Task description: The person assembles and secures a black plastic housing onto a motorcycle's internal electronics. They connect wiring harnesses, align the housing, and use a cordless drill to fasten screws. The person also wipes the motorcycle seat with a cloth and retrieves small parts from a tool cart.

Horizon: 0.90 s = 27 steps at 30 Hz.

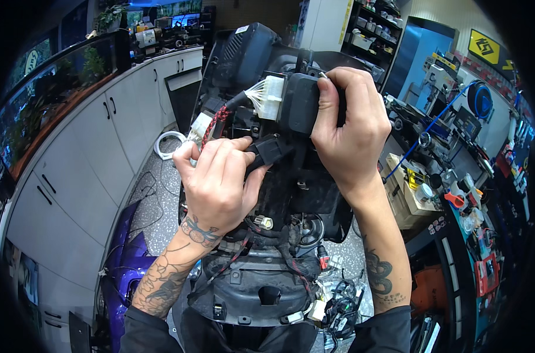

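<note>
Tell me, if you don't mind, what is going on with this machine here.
A person is handling parts over a partly opened black machine. The right grip holds a black box by its right side; a white connector with a bundle of wires sits at the box's left, though whether it is fully seated is unclear. The left grip holds a smaller black piece just below.

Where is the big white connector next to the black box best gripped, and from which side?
Probably by the upper and lower ends of the white connector, from the left, straddling the thin wires: its body is tall, the wires fan from its left, and the black box crowds its right.
</note>
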Each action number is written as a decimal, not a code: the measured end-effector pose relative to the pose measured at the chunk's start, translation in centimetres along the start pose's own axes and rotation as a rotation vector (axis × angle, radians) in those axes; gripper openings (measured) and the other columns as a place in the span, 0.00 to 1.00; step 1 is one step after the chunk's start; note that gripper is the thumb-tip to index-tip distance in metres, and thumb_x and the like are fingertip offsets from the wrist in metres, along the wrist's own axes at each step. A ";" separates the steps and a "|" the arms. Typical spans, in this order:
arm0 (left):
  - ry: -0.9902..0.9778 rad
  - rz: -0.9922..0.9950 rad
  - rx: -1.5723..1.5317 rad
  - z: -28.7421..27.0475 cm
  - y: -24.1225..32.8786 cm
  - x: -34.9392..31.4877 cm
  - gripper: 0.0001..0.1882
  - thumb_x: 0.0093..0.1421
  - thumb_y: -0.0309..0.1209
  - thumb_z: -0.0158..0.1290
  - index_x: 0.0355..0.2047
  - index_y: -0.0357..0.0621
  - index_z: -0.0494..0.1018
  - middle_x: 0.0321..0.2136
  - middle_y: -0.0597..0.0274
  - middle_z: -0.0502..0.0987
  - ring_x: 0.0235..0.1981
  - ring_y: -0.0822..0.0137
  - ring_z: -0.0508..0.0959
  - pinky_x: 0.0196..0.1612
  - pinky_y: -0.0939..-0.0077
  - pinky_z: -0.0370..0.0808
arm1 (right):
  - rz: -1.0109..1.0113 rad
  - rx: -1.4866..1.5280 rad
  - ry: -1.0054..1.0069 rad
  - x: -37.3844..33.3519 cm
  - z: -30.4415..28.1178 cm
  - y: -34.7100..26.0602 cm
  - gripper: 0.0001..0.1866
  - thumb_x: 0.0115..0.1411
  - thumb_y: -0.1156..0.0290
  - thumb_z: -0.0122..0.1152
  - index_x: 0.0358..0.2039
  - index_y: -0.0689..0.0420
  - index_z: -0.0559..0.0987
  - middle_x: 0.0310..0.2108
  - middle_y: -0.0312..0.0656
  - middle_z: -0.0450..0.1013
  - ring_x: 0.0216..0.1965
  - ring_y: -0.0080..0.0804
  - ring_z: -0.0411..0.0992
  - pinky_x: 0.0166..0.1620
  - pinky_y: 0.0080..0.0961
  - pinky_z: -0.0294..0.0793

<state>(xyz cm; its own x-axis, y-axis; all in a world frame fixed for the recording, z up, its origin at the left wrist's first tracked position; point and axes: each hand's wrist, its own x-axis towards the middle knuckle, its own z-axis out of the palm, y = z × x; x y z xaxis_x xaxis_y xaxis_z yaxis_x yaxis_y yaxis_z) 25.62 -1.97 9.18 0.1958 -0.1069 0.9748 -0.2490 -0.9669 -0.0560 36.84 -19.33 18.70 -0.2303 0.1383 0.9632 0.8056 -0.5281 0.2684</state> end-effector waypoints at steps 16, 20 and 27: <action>-0.209 0.114 0.005 -4.0 -0.2 2.3 0.21 0.61 0.43 0.69 0.49 0.46 0.80 0.32 0.74 0.81 0.36 0.67 0.79 0.57 0.47 0.60 | -0.031 0.002 0.029 -0.1 0.3 0.3 0.05 0.63 0.74 0.71 0.35 0.59 0.81 0.34 0.43 0.79 0.34 0.44 0.79 0.39 0.37 0.74; -0.264 0.014 -0.012 -4.5 0.9 3.4 0.07 0.70 0.33 0.61 0.44 0.45 0.83 0.33 0.68 0.83 0.39 0.63 0.77 0.58 0.51 0.60 | -0.034 0.008 0.034 -0.1 0.4 0.4 0.05 0.63 0.74 0.71 0.36 0.59 0.81 0.34 0.43 0.79 0.34 0.44 0.79 0.39 0.37 0.74; -0.118 0.116 0.083 -1.9 -0.6 4.4 0.07 0.67 0.33 0.64 0.32 0.47 0.79 0.20 0.72 0.76 0.28 0.66 0.72 0.53 0.54 0.63 | -0.046 0.012 0.030 0.0 0.3 0.4 0.05 0.63 0.74 0.70 0.36 0.59 0.82 0.34 0.44 0.80 0.34 0.44 0.80 0.39 0.37 0.75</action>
<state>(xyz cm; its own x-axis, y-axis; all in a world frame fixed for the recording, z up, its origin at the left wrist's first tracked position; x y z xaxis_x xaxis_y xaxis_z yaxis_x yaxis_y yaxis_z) 24.81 -1.45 13.94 0.2812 -0.2408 0.9290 -0.1987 -0.9617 -0.1891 37.31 -19.34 18.82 -0.2835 0.1374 0.9491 0.8003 -0.5113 0.3131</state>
